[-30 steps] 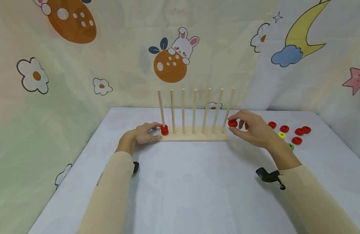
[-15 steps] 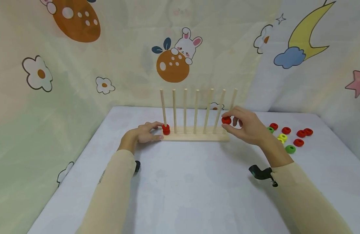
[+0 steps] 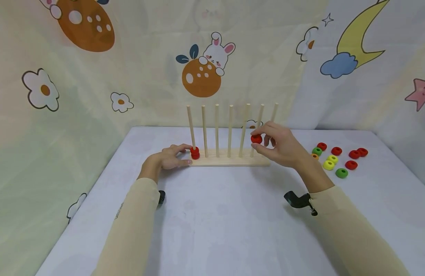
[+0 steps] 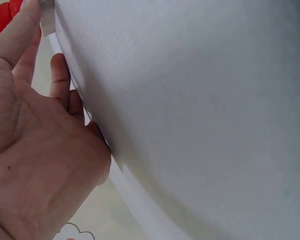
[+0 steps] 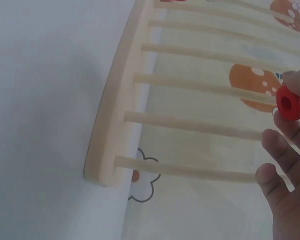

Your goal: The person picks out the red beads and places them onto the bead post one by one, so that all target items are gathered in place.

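A wooden rack with a row of upright pegs stands toward the back of the table. Two red beads are stacked low on its leftmost peg. My left hand grips the left end of the base, thumb at the front and fingers behind. Between thumb and fingertip my right hand pinches another red bead, held up in front of the right-hand pegs, off any peg. The right wrist view shows the hole of this red bead and the other fingers spread apart.
To the right of the rack lie loose beads: several red ones such as one red bead, yellow beads, green beads and an orange bead partly hidden by the right arm. A patterned cloth hangs behind the table.
My right hand has moved left with the red bead, from beyond the rack's right end to in front of its right-hand pegs. The left hand stays at the base.
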{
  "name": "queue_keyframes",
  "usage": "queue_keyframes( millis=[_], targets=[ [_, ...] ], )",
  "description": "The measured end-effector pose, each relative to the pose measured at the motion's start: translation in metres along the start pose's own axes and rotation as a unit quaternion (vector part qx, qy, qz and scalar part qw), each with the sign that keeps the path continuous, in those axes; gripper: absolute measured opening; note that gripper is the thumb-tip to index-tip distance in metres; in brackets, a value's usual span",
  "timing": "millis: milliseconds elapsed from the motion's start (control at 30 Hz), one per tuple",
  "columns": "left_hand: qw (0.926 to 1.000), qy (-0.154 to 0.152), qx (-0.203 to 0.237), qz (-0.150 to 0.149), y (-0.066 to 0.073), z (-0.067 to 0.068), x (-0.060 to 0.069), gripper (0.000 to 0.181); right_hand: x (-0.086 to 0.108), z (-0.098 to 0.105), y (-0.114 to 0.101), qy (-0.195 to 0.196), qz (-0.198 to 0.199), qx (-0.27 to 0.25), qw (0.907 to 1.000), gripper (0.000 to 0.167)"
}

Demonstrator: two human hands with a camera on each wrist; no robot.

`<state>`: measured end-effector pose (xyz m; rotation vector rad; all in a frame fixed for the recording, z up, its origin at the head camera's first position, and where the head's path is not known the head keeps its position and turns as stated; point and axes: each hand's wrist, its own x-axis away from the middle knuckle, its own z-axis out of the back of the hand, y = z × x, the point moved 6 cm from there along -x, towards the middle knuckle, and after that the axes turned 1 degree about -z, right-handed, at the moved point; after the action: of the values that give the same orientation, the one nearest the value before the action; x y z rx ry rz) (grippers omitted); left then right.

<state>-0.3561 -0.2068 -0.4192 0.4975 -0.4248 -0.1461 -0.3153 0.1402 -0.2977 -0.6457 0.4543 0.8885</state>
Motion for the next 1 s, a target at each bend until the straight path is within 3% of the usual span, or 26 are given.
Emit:
queue_keyframes(
  millis=[467,833,1000],
  targets=[
    [1.0,-0.004,0.007,0.003,-0.001,-0.001,-0.004,0.068,-0.018,-0.003,-0.013,0.024,0.039,-0.029,0.9985,0.028],
    [1.0,0.005,0.006,-0.004,0.001,0.0,0.004,0.068,-0.028,-0.015,-0.02,0.02,0.04,-0.048,0.9978,0.031],
    [1.0,0.003,0.008,0.0,0.0,-0.001,0.0,0.068,-0.031,-0.017,-0.024,0.026,0.044,-0.053,0.9973,0.031]
  ],
)
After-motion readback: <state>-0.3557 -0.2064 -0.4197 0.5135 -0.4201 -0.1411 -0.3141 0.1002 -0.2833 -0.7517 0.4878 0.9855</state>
